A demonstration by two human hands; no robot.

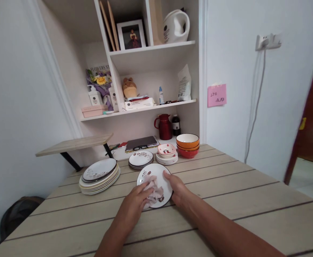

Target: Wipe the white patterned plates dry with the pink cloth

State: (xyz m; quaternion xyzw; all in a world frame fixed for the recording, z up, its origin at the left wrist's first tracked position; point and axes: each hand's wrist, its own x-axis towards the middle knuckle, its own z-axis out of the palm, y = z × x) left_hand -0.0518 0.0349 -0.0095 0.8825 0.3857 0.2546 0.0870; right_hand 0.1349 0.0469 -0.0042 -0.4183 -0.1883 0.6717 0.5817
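Observation:
My right hand grips the right rim of a white plate with a dark edge and brown floral print, thumb on top and fingers underneath. My left hand presses a crumpled pale pink cloth against the plate's face; the fingers are closed on the cloth. The plate is tilted toward me above the wooden table. Just behind it lie a short stack of similar small plates and a pile of small white dishes topped by a square patterned bowl.
A stack of larger plates stands at the left of the slatted table. Nested orange and red bowls sit at the back right. Behind are a red jug, a dark bottle, a laptop and a raised wooden stand.

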